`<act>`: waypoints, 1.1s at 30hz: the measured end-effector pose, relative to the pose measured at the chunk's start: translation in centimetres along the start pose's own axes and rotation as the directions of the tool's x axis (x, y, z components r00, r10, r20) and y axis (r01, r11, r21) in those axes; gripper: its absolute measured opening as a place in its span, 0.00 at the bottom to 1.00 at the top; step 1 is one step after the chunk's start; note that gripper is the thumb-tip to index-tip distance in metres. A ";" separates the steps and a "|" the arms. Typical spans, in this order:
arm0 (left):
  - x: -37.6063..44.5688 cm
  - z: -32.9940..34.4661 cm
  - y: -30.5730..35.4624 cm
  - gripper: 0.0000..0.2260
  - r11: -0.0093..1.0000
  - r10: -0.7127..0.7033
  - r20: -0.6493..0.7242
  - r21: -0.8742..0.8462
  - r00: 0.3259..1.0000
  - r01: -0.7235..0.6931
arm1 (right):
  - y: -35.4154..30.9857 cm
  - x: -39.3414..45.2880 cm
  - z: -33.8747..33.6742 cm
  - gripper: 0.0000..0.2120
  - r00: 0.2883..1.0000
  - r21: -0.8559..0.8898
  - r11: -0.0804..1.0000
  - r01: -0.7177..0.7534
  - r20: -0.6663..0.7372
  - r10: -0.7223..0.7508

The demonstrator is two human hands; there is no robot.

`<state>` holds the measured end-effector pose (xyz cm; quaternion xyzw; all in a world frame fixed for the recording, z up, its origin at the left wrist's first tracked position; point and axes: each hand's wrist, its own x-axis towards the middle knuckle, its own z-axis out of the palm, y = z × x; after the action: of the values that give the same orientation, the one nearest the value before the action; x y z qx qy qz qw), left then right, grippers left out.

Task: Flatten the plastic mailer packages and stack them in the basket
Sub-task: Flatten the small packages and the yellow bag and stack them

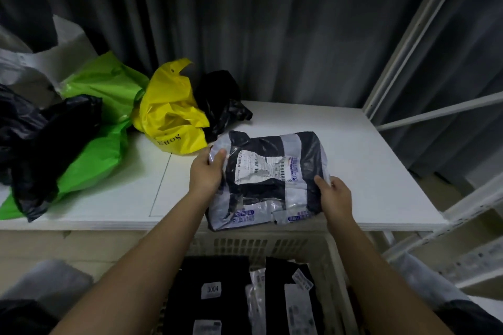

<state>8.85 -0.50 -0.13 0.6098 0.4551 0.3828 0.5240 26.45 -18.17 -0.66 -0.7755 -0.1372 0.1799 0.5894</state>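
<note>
Fingers of the left hand [205, 171] pinch the black mailer [268, 179] at its upper-left corner; the right hand [336, 196] grips its lower-right edge, mailer spanning between them above the basket [336, 261].

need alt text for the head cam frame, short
Two hands, left hand and right hand, grip opposite edges of a black taped mailer at the white table's near edge, above a basket holding black packages. Crumpled green, yellow and black bags lie far left.
</note>
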 end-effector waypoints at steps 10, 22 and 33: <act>-2.3 9.0 -1.5 0.29 0.486 0.220 0.397 0.747 0.891 -0.453 | 2.5 1.9 -2.5 0.10 0.994 -0.258 0.962 -0.084 -0.086 0.064; -0.8 10.8 -1.6 0.32 0.064 0.151 0.617 0.773 0.772 -0.631 | 4.3 6.5 1.8 0.39 0.789 -0.764 0.232 0.601 0.523 -0.323; 0.4 11.0 -5.0 0.26 0.262 0.047 0.477 0.842 0.878 -0.471 | 6.5 7.6 2.2 0.38 0.843 -0.777 0.331 0.536 0.475 -0.251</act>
<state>18.62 -3.14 -6.79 0.9233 0.3781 0.0074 0.0678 32.29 -14.79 -8.31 -0.8747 -0.4744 0.0340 0.0930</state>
